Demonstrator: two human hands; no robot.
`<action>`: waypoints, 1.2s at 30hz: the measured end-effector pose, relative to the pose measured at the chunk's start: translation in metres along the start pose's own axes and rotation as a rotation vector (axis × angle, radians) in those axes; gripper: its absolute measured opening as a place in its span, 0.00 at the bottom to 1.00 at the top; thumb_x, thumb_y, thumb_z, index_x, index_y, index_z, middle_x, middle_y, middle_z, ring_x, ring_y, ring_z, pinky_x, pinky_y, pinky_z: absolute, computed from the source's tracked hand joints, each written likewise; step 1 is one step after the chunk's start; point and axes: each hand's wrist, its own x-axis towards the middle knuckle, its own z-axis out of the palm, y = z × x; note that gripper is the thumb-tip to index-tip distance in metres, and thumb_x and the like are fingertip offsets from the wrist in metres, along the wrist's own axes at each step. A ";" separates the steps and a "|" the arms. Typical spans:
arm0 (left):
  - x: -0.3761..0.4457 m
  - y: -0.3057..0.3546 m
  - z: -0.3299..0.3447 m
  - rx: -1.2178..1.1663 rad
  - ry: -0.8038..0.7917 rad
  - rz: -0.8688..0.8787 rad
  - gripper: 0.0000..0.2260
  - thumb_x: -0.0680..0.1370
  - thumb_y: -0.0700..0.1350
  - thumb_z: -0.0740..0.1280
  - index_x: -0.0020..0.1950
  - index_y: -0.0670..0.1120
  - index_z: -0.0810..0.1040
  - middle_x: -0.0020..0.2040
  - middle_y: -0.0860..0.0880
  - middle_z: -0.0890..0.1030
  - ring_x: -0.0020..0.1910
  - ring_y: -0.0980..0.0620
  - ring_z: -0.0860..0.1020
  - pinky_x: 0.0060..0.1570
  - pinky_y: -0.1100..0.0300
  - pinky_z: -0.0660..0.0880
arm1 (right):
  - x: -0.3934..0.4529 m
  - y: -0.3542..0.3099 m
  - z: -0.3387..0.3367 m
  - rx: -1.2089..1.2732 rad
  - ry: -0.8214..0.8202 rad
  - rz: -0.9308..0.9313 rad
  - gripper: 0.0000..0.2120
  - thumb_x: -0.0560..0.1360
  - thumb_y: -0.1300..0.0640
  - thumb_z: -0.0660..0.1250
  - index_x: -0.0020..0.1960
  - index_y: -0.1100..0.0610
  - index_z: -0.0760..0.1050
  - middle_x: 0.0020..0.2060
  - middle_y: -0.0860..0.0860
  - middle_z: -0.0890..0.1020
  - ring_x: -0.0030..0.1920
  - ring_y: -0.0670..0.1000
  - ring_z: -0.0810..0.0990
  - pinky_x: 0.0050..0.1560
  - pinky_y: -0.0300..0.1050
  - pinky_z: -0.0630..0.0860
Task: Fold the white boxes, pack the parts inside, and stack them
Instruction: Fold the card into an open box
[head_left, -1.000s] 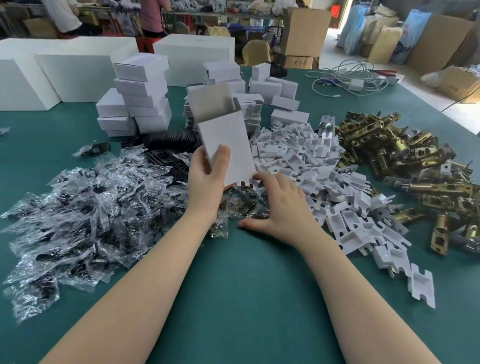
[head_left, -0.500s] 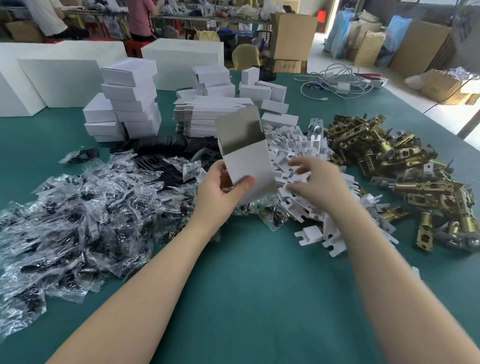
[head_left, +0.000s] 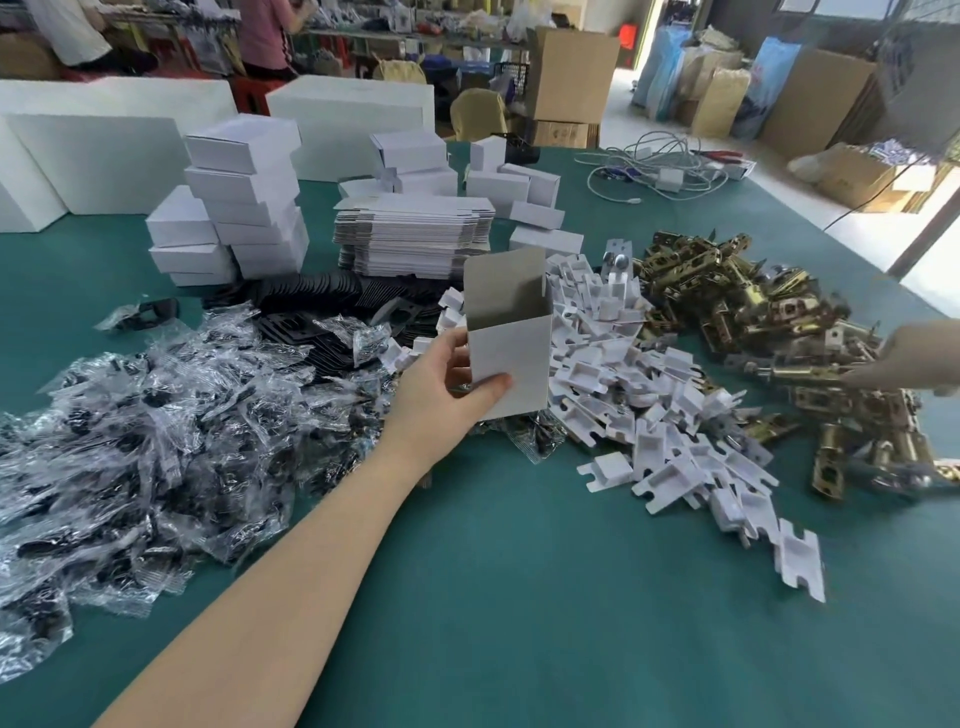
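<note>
One box stays upright in left hand; right hand has moved to latches, grip unclear, so packing starts.

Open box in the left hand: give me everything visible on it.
The small white box looks like thin cardboard, white outside, grey-brown inside. It stands upright with the top open and the lid flap raised at the back. The left hand holds its lower left side, thumb across the front. It sits above the pile edge; contents not visible.
</note>
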 end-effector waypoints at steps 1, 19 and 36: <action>0.000 0.000 0.000 -0.001 -0.001 -0.001 0.19 0.70 0.53 0.75 0.54 0.71 0.73 0.50 0.66 0.81 0.48 0.62 0.82 0.43 0.68 0.78 | -0.002 0.002 0.002 0.002 -0.002 -0.011 0.23 0.75 0.42 0.69 0.34 0.60 0.75 0.33 0.53 0.76 0.41 0.55 0.78 0.45 0.46 0.75; 0.000 -0.004 0.000 -0.016 -0.014 -0.015 0.18 0.69 0.55 0.75 0.55 0.66 0.74 0.52 0.63 0.82 0.49 0.61 0.82 0.46 0.61 0.81 | -0.022 -0.001 -0.016 0.568 0.007 -0.025 0.12 0.69 0.58 0.78 0.48 0.61 0.80 0.38 0.58 0.80 0.36 0.56 0.76 0.47 0.57 0.79; -0.001 -0.002 0.001 -0.046 -0.035 -0.011 0.17 0.69 0.56 0.73 0.55 0.67 0.74 0.51 0.64 0.81 0.50 0.60 0.81 0.49 0.60 0.80 | -0.066 -0.042 0.014 0.673 0.205 -0.145 0.20 0.69 0.38 0.74 0.44 0.56 0.77 0.36 0.51 0.80 0.38 0.52 0.78 0.37 0.43 0.73</action>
